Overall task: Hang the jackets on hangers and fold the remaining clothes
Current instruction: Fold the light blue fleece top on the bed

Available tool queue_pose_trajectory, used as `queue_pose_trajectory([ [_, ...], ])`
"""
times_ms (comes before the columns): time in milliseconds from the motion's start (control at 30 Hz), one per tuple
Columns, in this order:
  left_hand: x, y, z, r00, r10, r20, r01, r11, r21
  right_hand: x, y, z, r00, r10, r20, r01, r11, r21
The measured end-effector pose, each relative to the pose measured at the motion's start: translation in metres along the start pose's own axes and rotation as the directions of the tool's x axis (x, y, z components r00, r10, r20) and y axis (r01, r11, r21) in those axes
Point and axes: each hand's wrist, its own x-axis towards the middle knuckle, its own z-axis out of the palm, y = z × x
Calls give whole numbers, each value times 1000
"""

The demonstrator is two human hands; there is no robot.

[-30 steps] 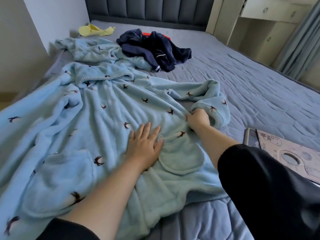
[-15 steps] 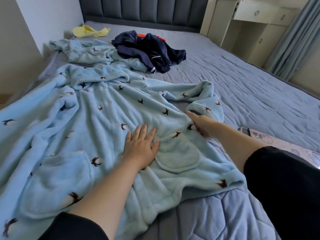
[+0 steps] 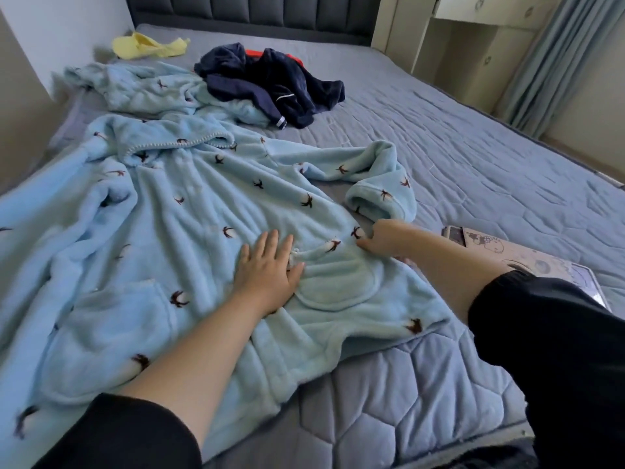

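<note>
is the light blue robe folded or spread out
Spread out: the robe lies unfolded, front up, across the bed, and the left hand rests flat on it.

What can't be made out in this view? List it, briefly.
Head view:
- right hand: fingertips curled under, grip on the blue robe unclear.
- blue robe's left side: cut by the frame edge.
- red item: mostly under the navy garment.
- patterned flat item: partly behind the black sleeve.

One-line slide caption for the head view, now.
Left hand presses a light blue fleece robe flat on the bed while right hand pinches its side edge.
</note>
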Motion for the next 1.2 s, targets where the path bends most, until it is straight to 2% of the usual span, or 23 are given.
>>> queue_pose_trajectory([
  [67,-4,3,-5,998,46,48,-45,999,-10,-5,-16,0,994,-38,-106,20,987,-162],
  [100,-7,1,-10,994,79,72,-79,997,-13,-7,-25,-1,983,-66,-171,36,984,-176],
  [200,-18,-20,-34,977,207,51,-211,972,104,-15,-57,-2,921,-165,-354,143,986,-87],
  [267,-27,-47,-53,972,234,16,-232,945,232,-21,-83,-6,901,-239,-362,223,971,-86],
  [333,-38,-85,-70,989,145,10,-144,961,237,-25,-113,-15,904,-283,-319,279,958,-60],
  [433,-62,-155,-93,999,-41,21,35,974,222,-31,-168,-26,903,-336,-268,368,927,77],
  [567,-102,-228,-107,969,-245,-28,243,931,272,-50,-250,-16,847,-459,-267,520,819,241],
  [633,-114,-249,-111,910,-411,-44,410,882,232,-60,-281,2,807,-543,-231,590,736,333],
  [700,-117,-262,-119,803,-588,97,592,806,-16,-67,-299,25,764,-630,-140,638,705,310],
  [733,-116,-267,-123,759,-622,189,649,746,-151,-68,-304,36,752,-652,-94,653,719,238],
  [800,-116,-276,-128,740,-622,257,671,657,-343,-67,-308,47,760,-647,-65,649,749,129],
  [867,-120,-281,-131,739,-632,233,665,629,-403,-64,-311,43,784,-616,-79,621,772,136],
  [933,-127,-287,-132,728,-634,259,685,667,-293,-63,-315,36,793,-600,-104,609,782,136],
  [967,-131,-287,-134,713,-617,332,695,682,-226,-64,-318,35,790,-602,-119,613,784,98],
  [1033,-135,-284,-141,628,-570,530,733,662,-158,-68,-323,37,769,-619,-159,625,781,-18],
  [1067,-136,-282,-144,595,-552,584,742,657,-136,-70,-325,39,758,-627,-179,628,776,-60],
  [1167,-136,-276,-144,598,-560,573,732,674,-106,-72,-330,42,743,-635,-212,629,770,-106],
  [1200,-137,-275,-142,595,-588,548,752,648,-121,-71,-331,42,740,-637,-216,629,769,-113],
])
